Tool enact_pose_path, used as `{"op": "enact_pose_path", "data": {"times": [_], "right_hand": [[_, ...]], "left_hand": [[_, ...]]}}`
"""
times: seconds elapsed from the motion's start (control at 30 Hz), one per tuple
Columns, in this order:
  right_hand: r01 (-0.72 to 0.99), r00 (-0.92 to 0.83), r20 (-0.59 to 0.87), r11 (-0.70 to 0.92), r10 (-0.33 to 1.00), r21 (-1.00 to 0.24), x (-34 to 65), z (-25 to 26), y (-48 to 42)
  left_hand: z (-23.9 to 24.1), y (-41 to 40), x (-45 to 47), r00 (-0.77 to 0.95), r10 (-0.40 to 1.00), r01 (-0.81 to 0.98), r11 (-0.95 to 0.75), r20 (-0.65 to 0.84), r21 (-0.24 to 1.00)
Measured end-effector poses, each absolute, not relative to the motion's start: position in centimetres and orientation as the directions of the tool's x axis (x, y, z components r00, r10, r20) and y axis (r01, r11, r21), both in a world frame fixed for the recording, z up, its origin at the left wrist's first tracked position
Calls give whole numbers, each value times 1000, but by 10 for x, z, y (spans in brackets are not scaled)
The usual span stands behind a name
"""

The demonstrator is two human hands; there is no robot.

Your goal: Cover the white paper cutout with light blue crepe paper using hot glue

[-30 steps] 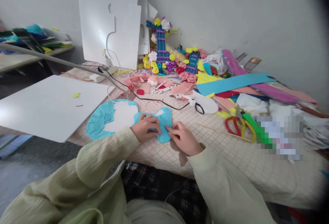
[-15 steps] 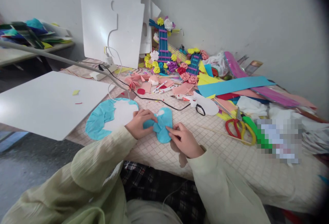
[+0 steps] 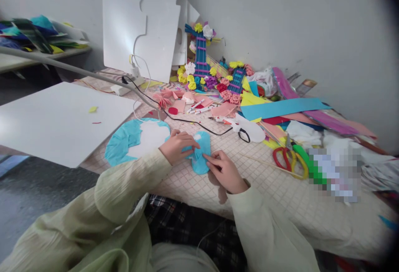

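Note:
A small rounded cutout covered in blue crepe paper (image 3: 203,142) lies on the table between my hands, a white spot showing near its top. My left hand (image 3: 180,147) reaches over its left side, fingers bent together on a blue paper fold. At the lower right edge my right hand (image 3: 227,173) pinches the blue paper between thumb and fingers. To the left lies a larger white cutout (image 3: 149,137), its rim and left part wrapped in blue crepe paper (image 3: 121,144). The left forearm covers some of its lower edge.
Scissors (image 3: 289,159) with red and yellow handles lie right, beside a thin stick (image 3: 264,163). Behind the hands are a hot glue gun (image 3: 225,120), a black cord (image 3: 187,121) and markers (image 3: 199,107). Paper-flower guitars (image 3: 201,55) stand at the back; a white board (image 3: 62,122) lies left.
My left hand has shifted slightly right, its fingers now farther over the small blue cutout. My right hand stays at its edge. The whole view has turned a little.

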State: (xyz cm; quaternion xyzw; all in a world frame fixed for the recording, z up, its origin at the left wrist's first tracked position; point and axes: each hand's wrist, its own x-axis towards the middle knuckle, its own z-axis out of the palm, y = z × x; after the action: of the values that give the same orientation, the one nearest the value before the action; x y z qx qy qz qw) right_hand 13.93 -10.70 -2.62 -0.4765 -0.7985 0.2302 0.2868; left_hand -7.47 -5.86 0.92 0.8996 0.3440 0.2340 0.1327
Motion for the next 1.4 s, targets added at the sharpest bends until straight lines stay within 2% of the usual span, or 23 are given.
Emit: {"op": "enact_pose_path", "data": {"times": [0.23, 0.4, 0.57, 0.67, 0.8, 0.93, 1.23, 1.4], "right_hand": [[626, -367, 264, 447, 892, -640, 138, -27, -107], [632, -370, 268, 452, 890, -629, 138, -27, -107], [629, -372, 277, 460, 886, -627, 139, -27, -107], [632, -364, 274, 452, 890, -629, 138, -28, -108], [639, -360, 258, 438, 897, -633, 138, -27, -108], [628, -366, 264, 446, 892, -638, 138, -26, -108], [630, -358, 253, 433, 899, -645, 138, -27, -107], [638, -359, 236, 421, 903, -644, 137, -27, -107]], "left_hand": [[9, -42, -64, 716, 606, 452, -780, 346, 432], [16, -52, -80, 796, 526, 370, -815, 300, 446], [13, -66, -92, 807, 549, 440, -805, 219, 398], [8, -72, -89, 768, 597, 493, -782, 233, 381], [4, -78, -74, 642, 724, 602, -679, 251, 420], [1, -80, -65, 583, 786, 659, -606, 206, 446], [-6, -80, -70, 565, 787, 661, -611, 247, 437], [-8, -79, -74, 656, 690, 583, -720, 304, 376]]}}
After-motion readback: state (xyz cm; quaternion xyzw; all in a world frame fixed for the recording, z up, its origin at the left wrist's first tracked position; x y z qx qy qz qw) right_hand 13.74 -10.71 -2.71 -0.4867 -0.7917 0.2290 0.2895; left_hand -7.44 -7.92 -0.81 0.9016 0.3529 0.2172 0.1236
